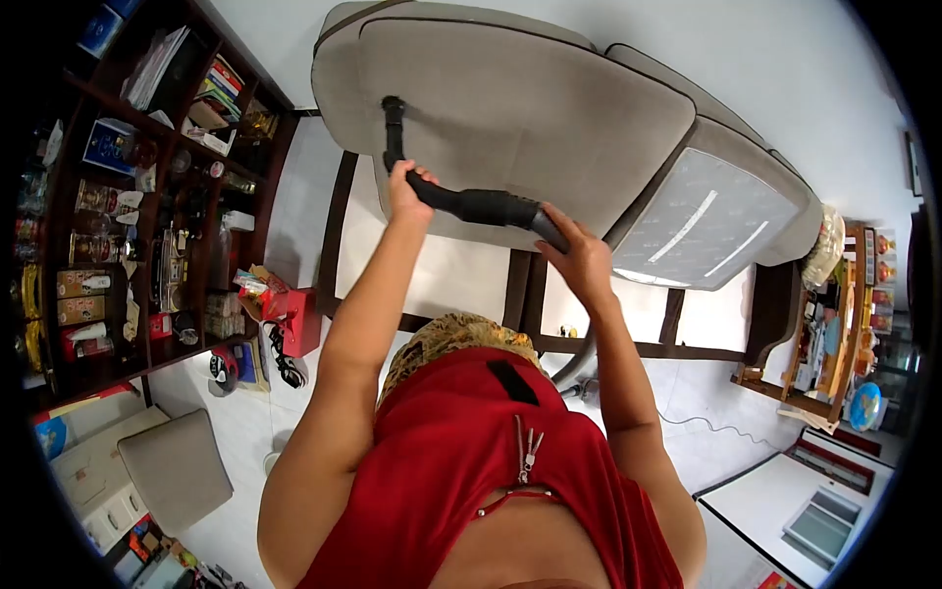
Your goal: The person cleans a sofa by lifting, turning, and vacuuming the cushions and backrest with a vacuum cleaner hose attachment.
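Black tube [476,205] — in left hand [409,188] and right hand [581,257].

A dark wooden shelving unit [278,162], at the left of the view, bears books [218,93], papers [157,67] and jars. A red box [302,322] stands near it on the tiled floor [240,422]. Lower down, a grey square cushion [177,469] adjoins a pale drawer cabinet [74,471]. A filled wooden rack [852,257] and a round blue object [865,407] are at the right.

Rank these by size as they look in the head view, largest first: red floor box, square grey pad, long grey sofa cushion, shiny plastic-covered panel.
1. Long grey sofa cushion
2. Shiny plastic-covered panel
3. Square grey pad
4. Red floor box
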`<action>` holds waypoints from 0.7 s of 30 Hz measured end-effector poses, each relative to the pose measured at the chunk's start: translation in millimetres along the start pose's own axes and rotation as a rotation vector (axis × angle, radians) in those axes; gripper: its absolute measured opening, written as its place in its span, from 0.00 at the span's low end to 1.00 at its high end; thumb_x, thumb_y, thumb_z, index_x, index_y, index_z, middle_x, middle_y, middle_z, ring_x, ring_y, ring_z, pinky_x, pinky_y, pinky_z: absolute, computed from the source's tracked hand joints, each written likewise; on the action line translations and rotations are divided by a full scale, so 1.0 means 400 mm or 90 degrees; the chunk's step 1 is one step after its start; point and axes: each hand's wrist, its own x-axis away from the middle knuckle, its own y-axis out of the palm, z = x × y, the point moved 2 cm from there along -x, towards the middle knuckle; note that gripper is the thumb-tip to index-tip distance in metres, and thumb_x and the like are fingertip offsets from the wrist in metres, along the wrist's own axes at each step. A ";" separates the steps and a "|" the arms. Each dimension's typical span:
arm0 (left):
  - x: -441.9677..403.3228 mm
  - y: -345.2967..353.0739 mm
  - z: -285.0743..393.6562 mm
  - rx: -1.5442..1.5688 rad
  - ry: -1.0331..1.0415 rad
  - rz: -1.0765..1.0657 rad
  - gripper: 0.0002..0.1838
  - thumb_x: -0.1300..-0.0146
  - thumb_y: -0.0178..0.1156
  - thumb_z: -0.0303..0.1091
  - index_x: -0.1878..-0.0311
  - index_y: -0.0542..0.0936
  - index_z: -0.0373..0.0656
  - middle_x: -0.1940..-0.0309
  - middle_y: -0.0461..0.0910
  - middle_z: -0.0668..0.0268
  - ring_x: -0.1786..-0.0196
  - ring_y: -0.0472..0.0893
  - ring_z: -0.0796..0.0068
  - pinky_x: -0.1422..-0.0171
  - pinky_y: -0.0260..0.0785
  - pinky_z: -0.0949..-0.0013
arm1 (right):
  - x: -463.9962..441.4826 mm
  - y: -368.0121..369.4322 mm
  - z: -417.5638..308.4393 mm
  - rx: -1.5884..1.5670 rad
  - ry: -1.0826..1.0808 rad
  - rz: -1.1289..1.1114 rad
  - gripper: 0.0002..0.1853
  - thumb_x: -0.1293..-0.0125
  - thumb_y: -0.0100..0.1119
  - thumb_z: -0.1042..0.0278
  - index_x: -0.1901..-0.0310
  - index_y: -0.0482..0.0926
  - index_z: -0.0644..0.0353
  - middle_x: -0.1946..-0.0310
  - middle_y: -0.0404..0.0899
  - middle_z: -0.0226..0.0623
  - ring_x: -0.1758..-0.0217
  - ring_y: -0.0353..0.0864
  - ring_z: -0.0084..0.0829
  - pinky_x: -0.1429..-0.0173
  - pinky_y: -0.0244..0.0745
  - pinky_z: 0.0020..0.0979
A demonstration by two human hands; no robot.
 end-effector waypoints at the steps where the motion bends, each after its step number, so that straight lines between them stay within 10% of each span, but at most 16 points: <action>1: 0.016 0.017 -0.031 0.001 -0.012 0.011 0.11 0.44 0.62 0.34 0.68 0.68 0.49 0.76 0.69 0.69 0.75 0.70 0.71 0.66 0.69 0.64 | 0.012 -0.018 0.019 -0.019 0.001 0.013 0.32 0.44 0.74 0.65 0.35 0.78 0.44 0.55 0.86 0.45 0.56 0.87 0.45 0.53 0.81 0.39; 14: 0.231 0.202 -0.471 -0.038 -0.256 -0.067 0.10 0.43 0.62 0.34 0.68 0.69 0.47 0.78 0.71 0.68 0.75 0.73 0.71 0.64 0.72 0.62 | 0.318 -0.276 0.148 0.008 0.213 0.108 0.34 0.47 0.75 0.75 0.36 0.79 0.49 0.56 0.86 0.43 0.58 0.86 0.35 0.54 0.79 0.34; 21: 0.282 0.245 -0.343 -0.094 -0.203 -0.123 0.09 0.44 0.63 0.34 0.70 0.71 0.48 0.78 0.72 0.69 0.76 0.74 0.72 0.67 0.71 0.65 | 0.340 -0.241 0.170 -0.091 0.080 0.092 0.35 0.49 0.76 0.76 0.36 0.79 0.55 0.51 0.86 0.45 0.52 0.87 0.33 0.50 0.81 0.33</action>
